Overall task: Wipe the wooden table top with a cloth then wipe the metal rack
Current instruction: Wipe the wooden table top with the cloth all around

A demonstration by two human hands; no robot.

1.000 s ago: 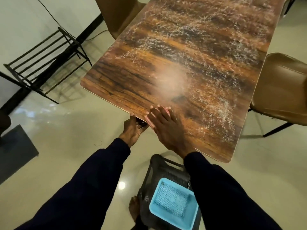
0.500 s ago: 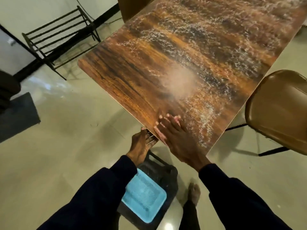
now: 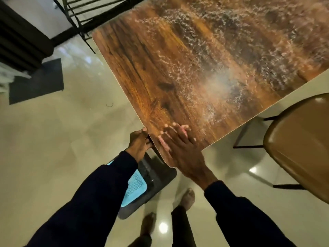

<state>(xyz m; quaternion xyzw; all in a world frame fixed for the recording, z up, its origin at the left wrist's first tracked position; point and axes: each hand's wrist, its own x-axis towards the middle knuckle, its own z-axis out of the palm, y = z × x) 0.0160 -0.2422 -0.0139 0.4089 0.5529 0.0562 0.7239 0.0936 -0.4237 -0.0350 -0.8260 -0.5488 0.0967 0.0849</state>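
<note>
The wooden table top (image 3: 178, 72) fills the upper right, with whitish streaks across its far part. My left hand (image 3: 139, 143) grips the table's near edge, thumb on top and fingers curled underneath. My right hand (image 3: 179, 148) lies flat on the near corner of the top, fingers spread, holding nothing. The black metal rack (image 3: 85, 13) stands on the floor beyond the table's left corner, against the wall. No cloth shows in view.
A brown chair (image 3: 300, 145) stands at the right, close to the table. A dark stool with a light blue mesh basket (image 3: 135, 186) sits under the near corner. A grey mat (image 3: 37, 82) lies at the left. My bare feet are on the glossy floor.
The view has swung and the table now appears more rotated, with its near corner under my right hand. Both hands keep their hold on the near edge.
</note>
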